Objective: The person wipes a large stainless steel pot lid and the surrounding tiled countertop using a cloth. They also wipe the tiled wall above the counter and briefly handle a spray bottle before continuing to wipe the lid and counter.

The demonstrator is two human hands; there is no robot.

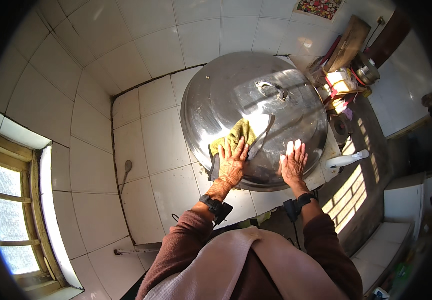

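A large domed metal lid [234, 90] with a loop handle [272, 90] lies on the white-tiled counter in front of me. My left hand [232, 167] holds a green and grey cloth [241, 131] against the lid's near left part, fingers spread over the fabric. Part of the cloth is washed out by sunlight. To the right, my right hand [293, 165] rests on the lid's near right side with nothing in it. Whatever the lid covers is hidden.
A metal spoon [126, 170] lies at the counter's left. A white spray bottle [345, 160] is at the right edge. Beyond it stand a wooden board [349, 43], a metal pot [366, 69] and clutter. A framed window [9, 210] is at left; tiled walls [156, 45] border the counter.
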